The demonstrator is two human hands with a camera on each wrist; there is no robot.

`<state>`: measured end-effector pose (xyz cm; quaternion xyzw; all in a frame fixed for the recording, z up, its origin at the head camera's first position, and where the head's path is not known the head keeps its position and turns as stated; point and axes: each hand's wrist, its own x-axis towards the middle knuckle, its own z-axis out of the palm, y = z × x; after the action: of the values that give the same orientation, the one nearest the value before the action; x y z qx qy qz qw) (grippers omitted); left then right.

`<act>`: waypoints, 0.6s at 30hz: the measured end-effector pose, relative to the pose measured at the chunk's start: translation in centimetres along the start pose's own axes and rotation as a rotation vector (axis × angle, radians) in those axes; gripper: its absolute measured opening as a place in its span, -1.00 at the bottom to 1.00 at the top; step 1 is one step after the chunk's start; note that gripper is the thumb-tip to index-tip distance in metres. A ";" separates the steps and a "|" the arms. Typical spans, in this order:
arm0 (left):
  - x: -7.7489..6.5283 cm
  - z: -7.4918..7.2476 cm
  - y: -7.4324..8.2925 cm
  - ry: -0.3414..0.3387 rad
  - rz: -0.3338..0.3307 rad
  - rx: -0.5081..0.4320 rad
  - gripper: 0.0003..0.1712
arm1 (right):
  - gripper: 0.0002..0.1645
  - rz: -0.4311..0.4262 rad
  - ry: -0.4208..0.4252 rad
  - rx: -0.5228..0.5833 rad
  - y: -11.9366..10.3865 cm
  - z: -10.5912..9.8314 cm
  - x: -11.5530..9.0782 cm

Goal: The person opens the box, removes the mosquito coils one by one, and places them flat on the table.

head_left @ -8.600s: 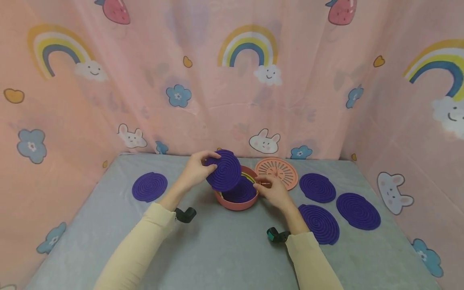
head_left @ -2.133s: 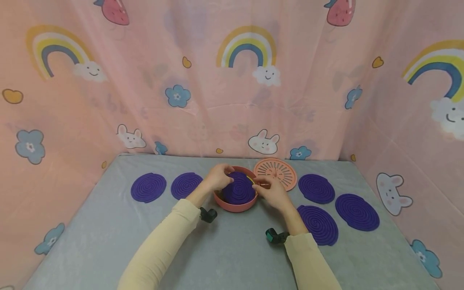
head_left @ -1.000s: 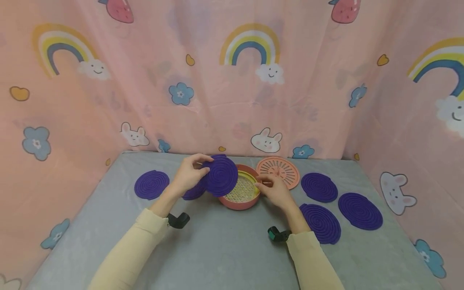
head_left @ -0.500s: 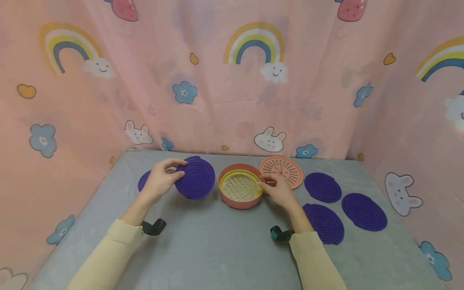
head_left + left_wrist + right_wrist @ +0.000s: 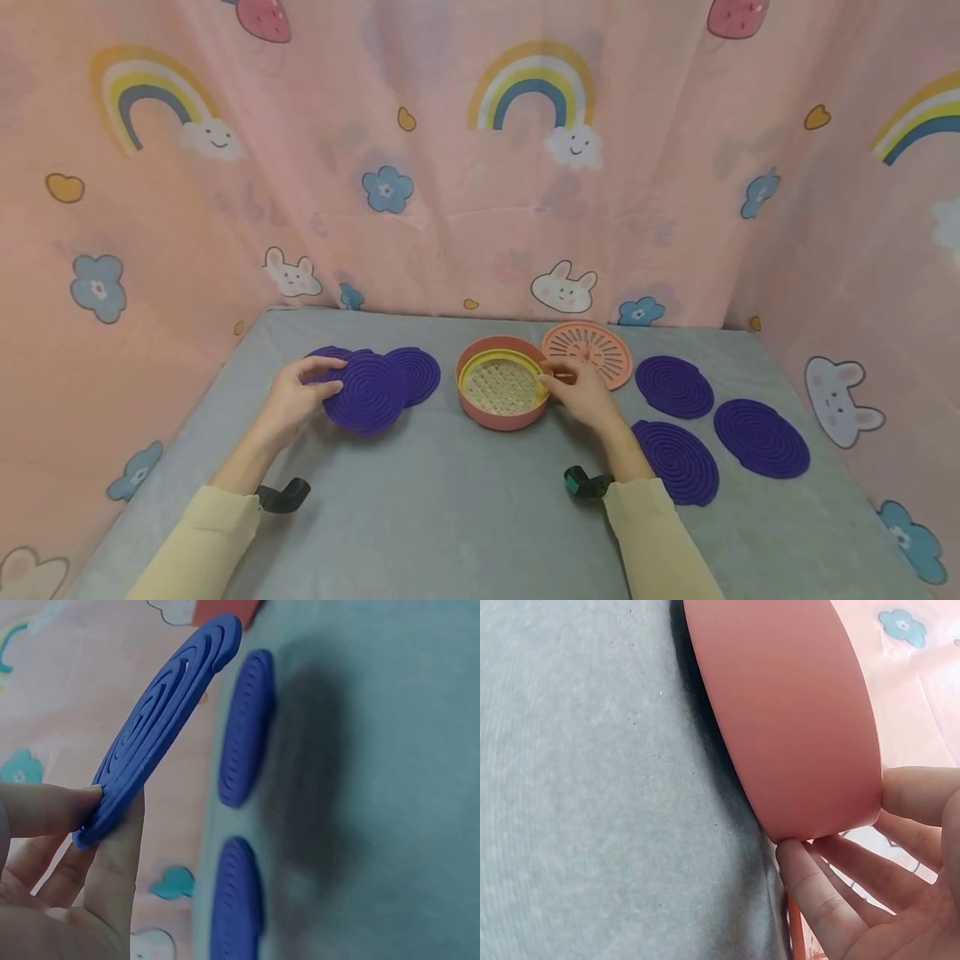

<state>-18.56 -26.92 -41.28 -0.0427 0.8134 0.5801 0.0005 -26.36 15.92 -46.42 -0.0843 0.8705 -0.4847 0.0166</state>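
My left hand (image 5: 296,396) pinches the edge of a purple mosquito coil (image 5: 367,393) between thumb and fingers; the left wrist view shows this coil (image 5: 150,727) tilted and raised off the table. Beyond it lie two more coils, one partly hidden behind it and one coil (image 5: 422,375) to its right. With thumb and fingertips my right hand (image 5: 588,398) holds the right side of a round pink mosquito coil holder (image 5: 501,422). Inside the holder, a yellow ring (image 5: 468,367) surrounds a pale, patterned bottom with no coil on it. The right wrist view shows fingers against the holder's wall (image 5: 787,720).
A slotted pink lid (image 5: 615,367) lies behind my right hand. Three purple coils lie at the right: a rear coil (image 5: 675,387), an outer coil (image 5: 762,438) and a front coil (image 5: 678,463) partly behind my forearm. A patterned curtain (image 5: 450,250) encloses the grey table (image 5: 450,517).
One coil was set down on the left side. My left hand then lifted another coil out of the holder and carried it left. My right hand has stayed at the holder.
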 end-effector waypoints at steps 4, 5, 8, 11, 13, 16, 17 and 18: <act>-0.4 -0.3 -1.3 0.002 -0.063 0.022 -0.54 | -0.57 -0.011 -0.006 0.002 0.1 -0.2 0.1; -0.5 -0.4 -1.6 0.003 -0.078 0.034 -0.54 | -0.56 -0.019 -0.008 0.005 0.2 -0.2 0.1; -0.7 -0.4 -2.5 -0.002 -0.121 0.047 -0.55 | -0.56 -0.038 -0.011 0.016 0.3 -0.3 0.1; -1.0 -0.5 -3.3 -0.014 -0.155 0.049 -0.56 | -0.56 -0.043 -0.013 0.019 0.3 -0.3 0.0; -1.2 -0.5 -3.8 -0.022 -0.175 0.044 -0.57 | -0.56 -0.043 -0.014 0.018 0.3 -0.3 0.0; -1.6 -0.5 -4.3 -0.034 -0.190 0.072 -0.57 | -0.56 -0.046 -0.015 0.020 0.2 -0.3 -0.1; -1.7 -0.5 -4.4 -0.035 -0.193 0.084 -0.58 | -0.56 -0.046 -0.016 0.020 0.2 -0.2 -0.1; -1.8 -0.5 -4.5 -0.038 -0.193 0.099 -0.58 | -0.56 -0.047 -0.015 0.021 0.2 -0.2 -0.1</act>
<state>-16.41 -28.75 -45.22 -0.1097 0.8330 0.5373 0.0739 -26.35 16.21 -46.44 -0.1083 0.8631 -0.4932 0.0127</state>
